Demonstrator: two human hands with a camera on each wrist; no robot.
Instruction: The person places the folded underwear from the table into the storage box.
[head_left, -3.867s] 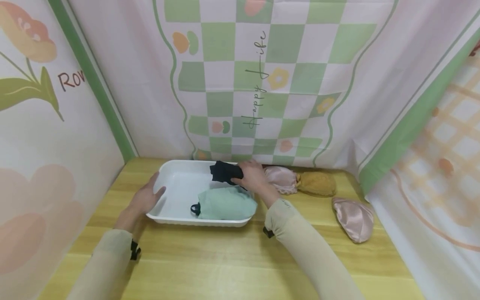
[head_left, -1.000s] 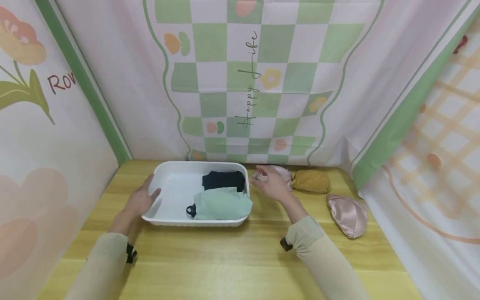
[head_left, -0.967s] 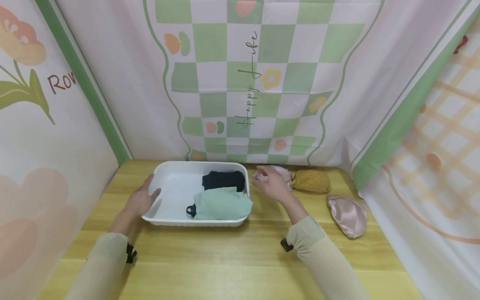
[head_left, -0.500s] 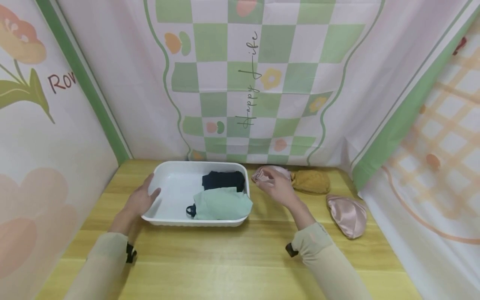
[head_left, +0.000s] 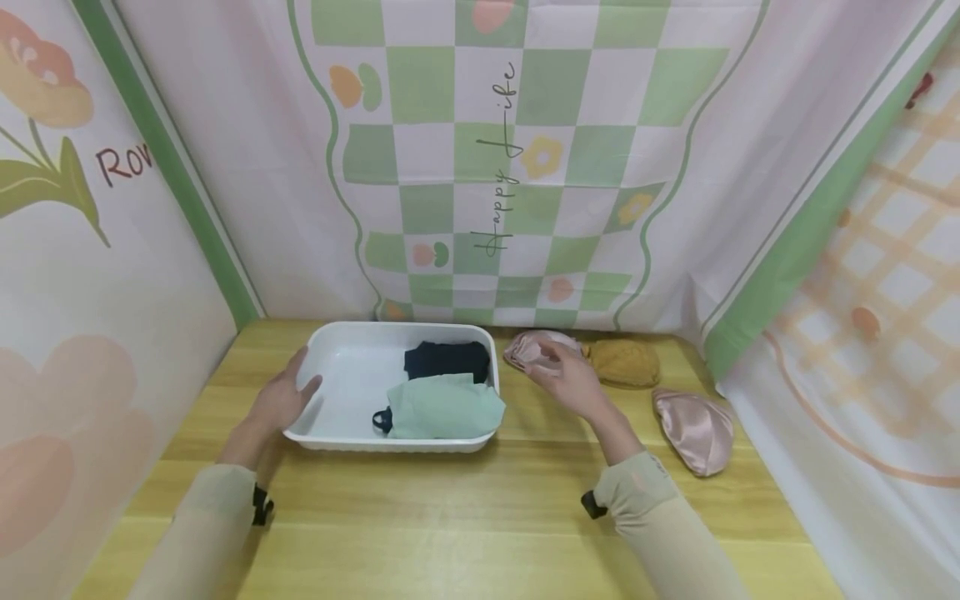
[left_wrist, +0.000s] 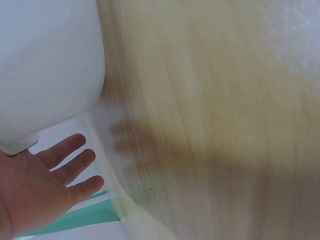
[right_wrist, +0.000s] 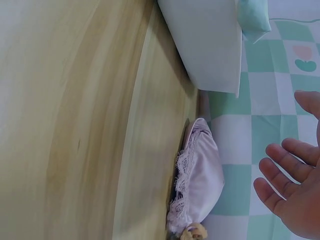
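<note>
My left hand (head_left: 279, 403) is at the left side of a white tray (head_left: 345, 379), thumb over the rim and fingers outside. In the left wrist view, several fingers stretch straight beneath the rim. My right hand (head_left: 576, 385) hovers with loosely bent, parted fingers and holds nothing. Just beyond it lies a lace-trimmed pink satin piece (right_wrist: 205, 175), partly hidden by the fingers in the head view. Inside the tray are a rolled black cloth bundle (head_left: 447, 361) and a mint green fabric bundle (head_left: 448, 407) with a black loop at one end. The green one overlaps the right rim.
Beside the lace-trimmed piece sits a mustard fabric bundle (head_left: 624, 364) near the back edge. A folded pink satin piece (head_left: 696, 432) lies farther right on the wooden table (head_left: 420, 525). A checkered curtain (head_left: 495, 167) hangs behind the table, with patterned curtains at both sides.
The right hand has let go of the black bundle in the tray, moved right to the lace-trimmed pink piece, then drawn slightly back and right. My left hand stays at the tray.
</note>
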